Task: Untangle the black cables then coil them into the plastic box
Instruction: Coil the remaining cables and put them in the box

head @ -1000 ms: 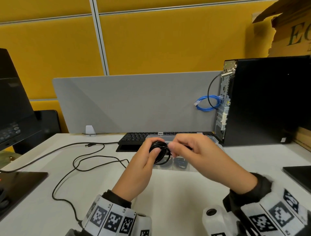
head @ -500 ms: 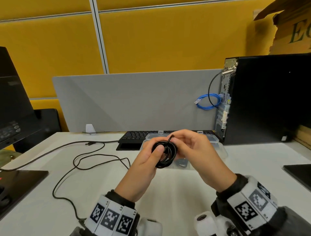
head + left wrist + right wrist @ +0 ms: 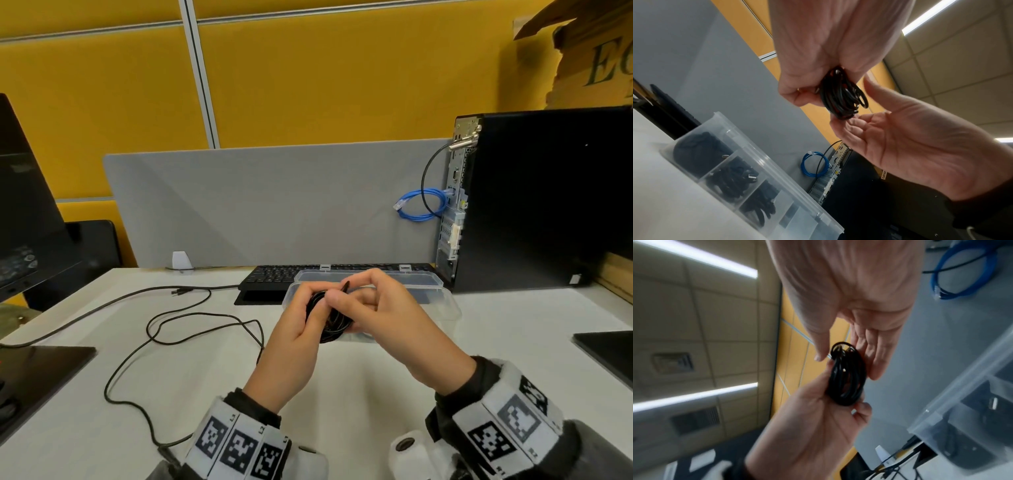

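- The left hand (image 3: 294,329) curls its fingers and thumb around a small coil of thin black cable (image 3: 329,320), held in the air above the white desk (image 3: 359,387).
- The right hand (image 3: 387,318) meets the coil from the other side: in the head view its thumb and forefinger pinch the cable's free end (image 3: 346,285), which sticks up from the bundle; the wrist views show the other fingers fairly straight along the coil's far side.
- In the left wrist view the coil (image 3: 842,97) hangs between both hands, loops bunched tightly together.
- Just behind the hands lies the clear plastic compartment box (image 3: 442,301), lid open; the hands cover much of it from the head camera.
- The left wrist view shows three of its compartments (image 3: 735,177) filled with black coiled cables, the next ones less clear.
- A second, loose black cable (image 3: 191,329) snakes over the desk to the left of the hands, well apart from the box.
- Behind the box sits a black keyboard (image 3: 291,274), then a grey divider panel (image 3: 267,205).
- To the right stands a black computer tower (image 3: 548,198), with a blue network cable (image 3: 421,205) looped at its rear panel.
- A dark monitor (image 3: 24,205) stands at the far left.
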